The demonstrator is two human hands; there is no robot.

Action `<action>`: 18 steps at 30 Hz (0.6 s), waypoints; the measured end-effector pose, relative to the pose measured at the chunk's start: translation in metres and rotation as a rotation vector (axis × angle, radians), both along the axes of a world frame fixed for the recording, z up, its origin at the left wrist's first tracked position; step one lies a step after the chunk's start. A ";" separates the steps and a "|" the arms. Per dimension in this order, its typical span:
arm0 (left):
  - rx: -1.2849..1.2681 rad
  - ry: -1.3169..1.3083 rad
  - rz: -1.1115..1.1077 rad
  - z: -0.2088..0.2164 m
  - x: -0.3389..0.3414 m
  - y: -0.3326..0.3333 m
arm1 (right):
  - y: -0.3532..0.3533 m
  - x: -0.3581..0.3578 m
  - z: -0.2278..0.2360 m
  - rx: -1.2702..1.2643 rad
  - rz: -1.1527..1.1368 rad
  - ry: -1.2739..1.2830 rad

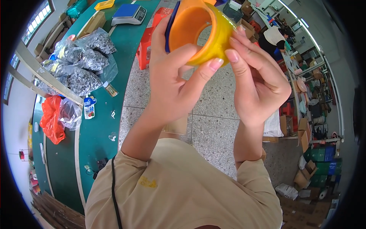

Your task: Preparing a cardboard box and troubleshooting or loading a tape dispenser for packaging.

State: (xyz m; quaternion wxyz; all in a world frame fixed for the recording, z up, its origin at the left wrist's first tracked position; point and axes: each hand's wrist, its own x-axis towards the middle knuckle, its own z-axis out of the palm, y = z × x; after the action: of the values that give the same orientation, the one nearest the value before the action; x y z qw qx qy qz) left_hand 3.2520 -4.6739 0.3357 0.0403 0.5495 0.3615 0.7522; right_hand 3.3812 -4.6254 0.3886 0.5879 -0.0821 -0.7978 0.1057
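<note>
Held up in front of me is a roll of yellow tape [220, 37] with an orange inner ring. Its upper part runs out of the picture. A dark blue flat piece [170, 28] shows along the roll's left side; what it belongs to I cannot make out. My left hand [169, 82] grips the roll from the left and below, a finger reaching into the ring and the thumb under the outer face. On the right side, my right hand [262, 86] has its thumb and fingertips closed against the tape's outer surface.
Clear bags of small metal parts [82, 63] lie on the green table [101, 147] to my left, near a red plastic bag [52, 118] and a blue-topped scale [129, 14]. Red stools [145, 45] stand beyond. Another person [273, 39] is at a bench far right; cardboard boxes [304, 133] stand nearer.
</note>
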 end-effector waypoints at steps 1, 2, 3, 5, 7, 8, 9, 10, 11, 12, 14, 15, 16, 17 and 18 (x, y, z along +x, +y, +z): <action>0.001 0.001 0.000 0.000 -0.001 0.000 | 0.001 0.000 0.000 0.008 0.035 -0.001; 0.011 0.065 0.073 0.001 -0.001 -0.001 | 0.002 0.000 -0.001 0.008 0.034 0.000; 0.021 0.128 0.147 0.001 -0.002 -0.001 | 0.002 0.000 -0.001 0.020 0.022 -0.002; 0.057 0.162 0.098 -0.003 -0.004 -0.001 | 0.000 0.001 0.000 0.031 0.006 -0.003; 0.094 0.196 0.048 -0.004 -0.005 -0.001 | -0.005 0.001 0.002 -0.007 -0.038 -0.008; 0.080 0.194 0.040 -0.003 -0.005 -0.001 | -0.004 0.000 0.001 -0.006 -0.039 -0.007; 0.066 0.193 0.031 -0.002 -0.005 -0.001 | -0.004 -0.002 -0.001 0.002 -0.057 0.014; 0.065 0.194 0.032 -0.003 -0.004 -0.001 | -0.004 -0.003 -0.002 0.009 -0.074 0.034; 0.069 0.194 0.024 -0.005 -0.004 0.001 | -0.005 -0.003 -0.002 0.009 -0.073 0.035; 0.074 0.194 0.017 -0.005 -0.003 0.001 | -0.007 -0.004 -0.001 -0.015 -0.149 0.046; 0.043 0.188 0.094 -0.001 -0.001 -0.002 | -0.005 -0.002 0.001 -0.038 -0.232 0.056; 0.012 0.182 0.174 0.002 0.000 -0.004 | 0.001 0.001 0.003 -0.010 -0.146 0.030; 0.016 0.183 0.178 0.004 0.002 -0.003 | 0.004 0.003 0.004 0.018 -0.054 0.006; -0.003 -0.164 -0.151 0.006 0.004 -0.003 | 0.005 0.002 0.003 0.023 -0.050 0.007; -0.020 -0.509 -0.481 0.008 0.005 -0.003 | 0.004 0.000 0.001 -0.108 0.048 0.120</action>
State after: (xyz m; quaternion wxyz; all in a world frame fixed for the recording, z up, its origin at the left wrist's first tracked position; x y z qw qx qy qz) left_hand 3.2575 -4.6771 0.3434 0.3107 0.4132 0.2074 0.8305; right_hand 3.3812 -4.6216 0.3896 0.6267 -0.0881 -0.7560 0.1673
